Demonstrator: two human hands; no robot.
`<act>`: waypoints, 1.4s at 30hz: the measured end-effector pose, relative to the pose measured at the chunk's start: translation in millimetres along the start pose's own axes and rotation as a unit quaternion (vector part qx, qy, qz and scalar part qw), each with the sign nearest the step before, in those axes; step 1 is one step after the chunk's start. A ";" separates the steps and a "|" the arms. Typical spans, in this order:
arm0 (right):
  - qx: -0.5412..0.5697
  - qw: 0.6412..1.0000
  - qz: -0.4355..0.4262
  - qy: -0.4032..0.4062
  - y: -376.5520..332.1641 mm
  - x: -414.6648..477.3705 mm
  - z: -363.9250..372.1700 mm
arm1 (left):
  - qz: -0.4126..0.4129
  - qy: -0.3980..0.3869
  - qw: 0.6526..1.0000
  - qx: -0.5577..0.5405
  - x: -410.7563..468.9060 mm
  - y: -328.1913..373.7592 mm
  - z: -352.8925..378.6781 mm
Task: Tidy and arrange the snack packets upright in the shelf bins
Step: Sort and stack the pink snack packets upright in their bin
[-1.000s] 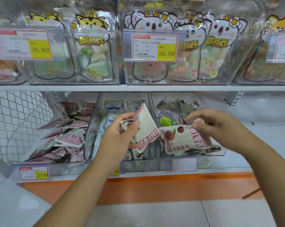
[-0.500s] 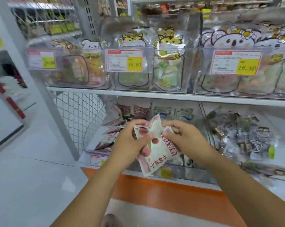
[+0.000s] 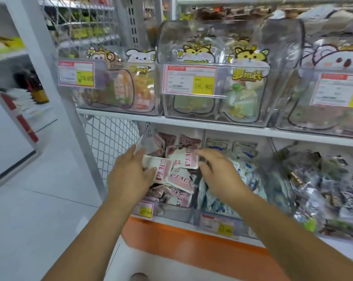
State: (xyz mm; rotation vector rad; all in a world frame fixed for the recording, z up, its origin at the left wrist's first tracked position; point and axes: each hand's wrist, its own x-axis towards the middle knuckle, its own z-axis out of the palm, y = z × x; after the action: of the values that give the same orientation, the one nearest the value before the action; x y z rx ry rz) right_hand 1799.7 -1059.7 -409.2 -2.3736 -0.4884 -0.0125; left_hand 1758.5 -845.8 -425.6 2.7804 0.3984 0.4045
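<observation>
Snack packets [image 3: 177, 179]: lying heaped and askew in the clear bin [image 3: 171, 211], beneath the fingertips. Pinching one pink-white packet [image 3: 161, 167] under the thumb of the left hand [image 3: 131, 175], fingers straight and pressed together behind it. Pinching a second packet [image 3: 183, 159], tilted, by the edge nearest the palm, between thumb and forefinger of the right hand [image 3: 218, 173], just above the heap. Beyond the fingertips, showing more packets [image 3: 189, 139] standing against the bin's back. Blurring throughout.

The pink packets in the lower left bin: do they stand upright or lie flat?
Mostly flat. The pink packets lie tilted and overlapping in a heap in the bin; only those at the back stand upright.
</observation>
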 end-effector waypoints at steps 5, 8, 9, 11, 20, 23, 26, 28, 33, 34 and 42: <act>-0.082 0.996 -0.019 0.041 45.2 -74.5 -40.3 | 0.158 -0.016 0.982 -0.102 -28.5 79.4 -4.6; -0.122 0.985 0.011 0.121 85.4 -112.6 -86.5 | 0.250 -0.103 0.952 -0.142 -60.9 142.3 9.4; -0.131 0.979 0.027 0.155 100.6 -124.0 -103.2 | 0.268 -0.131 0.943 -0.148 -71.4 160.5 16.0; -0.156 0.966 0.068 0.195 129.9 -142.1 -134.0 | 0.289 -0.173 0.930 -0.146 -86.9 190.3 33.4; -0.195 0.962 0.190 -0.011 198.8 -122.7 -157.0 | 0.230 -0.208 0.932 -0.191 -82.7 234.0 104.8; -0.221 0.961 0.166 -0.011 213.7 -101.2 -155.1 | 0.237 -0.199 0.930 -0.198 -77.9 233.9 108.0; -0.190 0.971 0.119 0.082 229.2 -70.4 -160.8 | 0.243 -0.222 0.922 -0.202 -73.5 232.1 105.5; -0.191 0.970 0.105 0.108 237.3 -47.8 -161.4 | 0.244 -0.231 0.920 -0.200 -72.0 230.0 104.9; -0.174 0.977 0.096 0.078 241.9 -27.6 -157.3 | 0.247 -0.236 0.919 -0.197 -69.8 230.1 102.3; -0.153 0.981 0.098 0.071 236.2 -31.5 -163.1 | 0.247 -0.239 0.918 -0.198 -69.9 230.1 101.8; -0.248 0.959 0.130 -0.047 202.9 -127.0 -179.5 | 0.262 -0.226 0.916 -0.202 -67.3 241.9 99.8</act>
State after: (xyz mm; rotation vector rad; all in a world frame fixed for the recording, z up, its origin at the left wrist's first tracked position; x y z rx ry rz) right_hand 1774.8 -1357.6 -422.5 -2.9280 -0.2289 0.1113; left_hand 1782.6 -1113.7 -452.1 2.4205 -0.4950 -0.0590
